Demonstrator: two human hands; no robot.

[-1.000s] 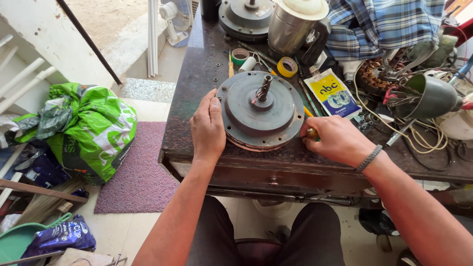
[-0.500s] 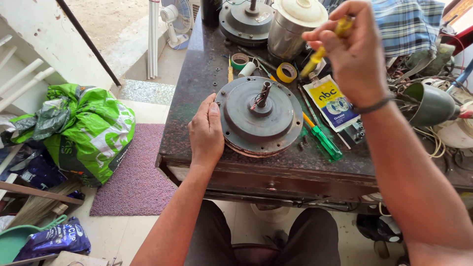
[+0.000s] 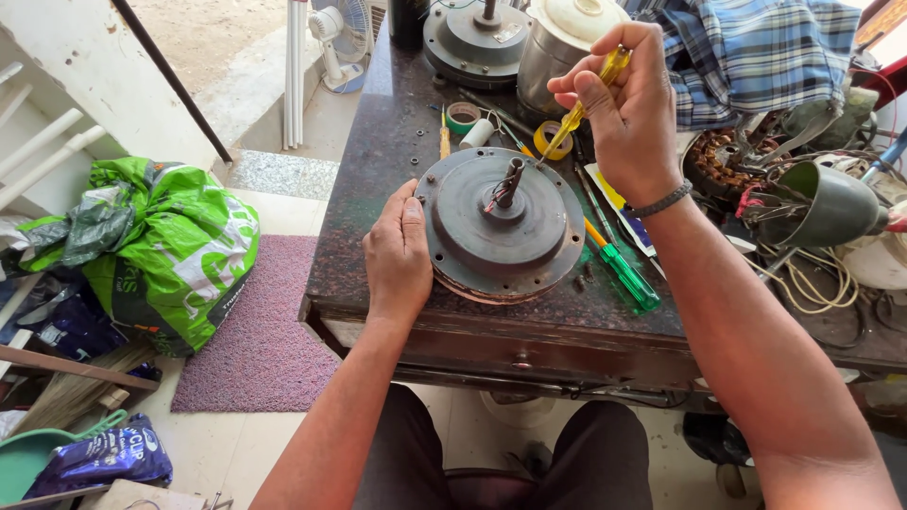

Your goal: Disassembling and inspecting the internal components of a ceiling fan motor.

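Motor housing (image 3: 501, 227), a round grey disc with a short upright shaft at its middle, lies flat on the dark stone worktop (image 3: 378, 189), near the front edge and roughly central in the view. Far to the left, on the floor, a crumpled green plastic bag (image 3: 156, 250) sits beside a purple mat (image 3: 260, 331), well apart from the bench. The left hand (image 3: 399, 255) rests flat against the left rim of the disc, fingers together and pointing away from the body, thumb laid along the edge. Behind the housing lie a green tape roll (image 3: 462, 116) and a yellow tape roll (image 3: 552, 140), with a second round motor part (image 3: 482, 38) farther back. The right hand (image 3: 624, 113) is raised above the bench behind the disc, its fingers closed around the yellow screwdriver (image 3: 590, 94), whose tip points down toward the shaft without touching it. Just right of the housing a green-handled screwdriver (image 3: 624, 274) lies on the stone. A blue checked cloth (image 3: 756, 47) is heaped at the far right, above a tangle of wires.
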